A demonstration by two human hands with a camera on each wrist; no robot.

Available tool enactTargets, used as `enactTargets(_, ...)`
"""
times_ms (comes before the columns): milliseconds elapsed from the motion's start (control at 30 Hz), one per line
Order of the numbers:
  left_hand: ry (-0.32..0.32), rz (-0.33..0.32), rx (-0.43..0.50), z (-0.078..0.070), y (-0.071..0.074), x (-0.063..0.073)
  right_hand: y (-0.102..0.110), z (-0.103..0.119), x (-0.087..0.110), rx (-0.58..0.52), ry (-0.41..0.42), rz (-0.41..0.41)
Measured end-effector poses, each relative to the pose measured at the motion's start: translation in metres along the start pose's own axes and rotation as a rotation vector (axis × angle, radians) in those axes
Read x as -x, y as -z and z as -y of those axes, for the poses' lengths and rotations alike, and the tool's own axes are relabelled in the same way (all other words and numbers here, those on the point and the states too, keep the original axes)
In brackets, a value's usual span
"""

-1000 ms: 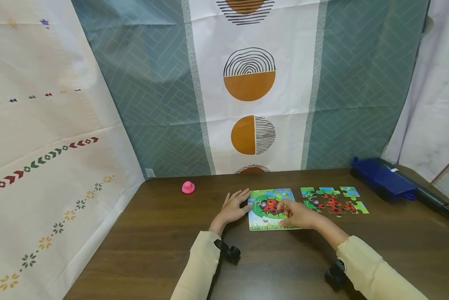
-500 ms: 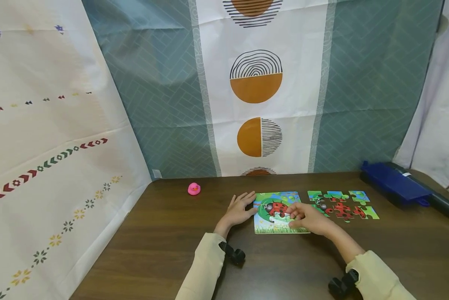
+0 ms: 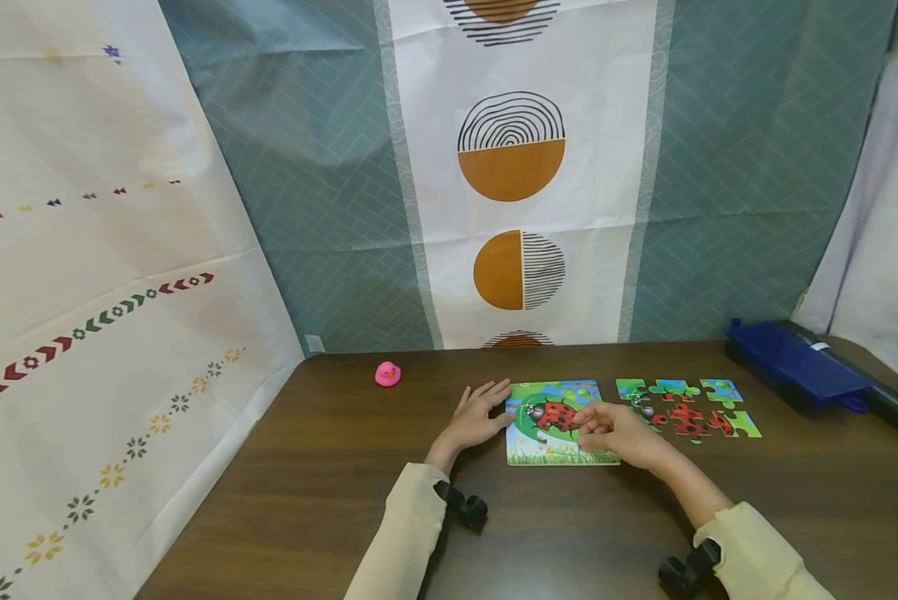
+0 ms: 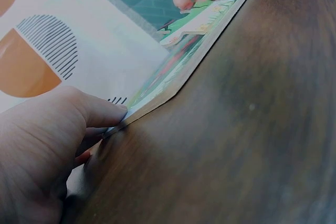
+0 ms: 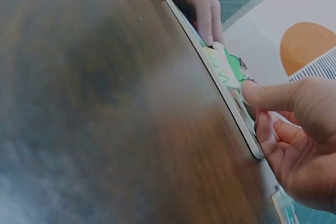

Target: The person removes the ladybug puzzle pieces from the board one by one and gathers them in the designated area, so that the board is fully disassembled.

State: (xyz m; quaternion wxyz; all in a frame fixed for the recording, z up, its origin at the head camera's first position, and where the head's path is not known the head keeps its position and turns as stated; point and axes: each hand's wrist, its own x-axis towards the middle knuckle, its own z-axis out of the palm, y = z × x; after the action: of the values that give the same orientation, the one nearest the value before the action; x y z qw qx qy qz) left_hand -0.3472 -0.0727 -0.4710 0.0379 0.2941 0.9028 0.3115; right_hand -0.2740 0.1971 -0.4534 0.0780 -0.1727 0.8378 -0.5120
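Observation:
A square ladybug puzzle board [image 3: 527,457] lies on the table in the head view. My left hand [image 3: 476,419] touches its left edge, thumb on the edge and the other fingers stretched out past it. Over the board's lower right part, my right hand [image 3: 616,433] pinches a green and white jigsaw piece [image 4: 195,24] between thumb and fingers. The left wrist view shows this piece tilted, raised off the board's surface. Right of the board, several loose jigsaw pieces [image 3: 690,423] with red, green and blue print lie in rough rows.
A pink rubber duck [image 3: 387,374] sits at the back left of the brown table [image 3: 329,500]. A blue dustpan [image 3: 797,362] and a long black object [image 3: 895,415] lie at the back right. Patterned cloth [image 3: 329,208] hangs behind the table.
The jigsaw piece in my right hand has shifted slightly over the board's lower part, showing more of the printed ladybug. My left hand stays at the board's edge. The head view has shifted a little.

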Motion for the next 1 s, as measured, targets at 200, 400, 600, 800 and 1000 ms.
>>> enactTargets(200, -0.005, -0.009, 0.011, 0.000, 0.005, 0.001, 0.000, 0.005, -0.002, -0.023, -0.010, -0.026)
enactTargets(400, -0.006, -0.008, 0.014, -0.001, 0.004, 0.002, -0.002, 0.007, 0.001, -0.028, -0.036, -0.074)
enactTargets(600, -0.010, -0.001, 0.017, -0.003, 0.000, 0.001, 0.005, 0.008, 0.011, -0.021, -0.047, -0.134)
enactTargets(800, -0.001, -0.009, 0.035, -0.002, 0.002, 0.002, 0.035, 0.007, 0.026, 0.016, -0.088, -0.202)
enactTargets(1000, -0.011, 0.002, 0.043, -0.002, 0.000, 0.000, 0.072, -0.009, 0.056, 0.032, -0.142, -0.240)
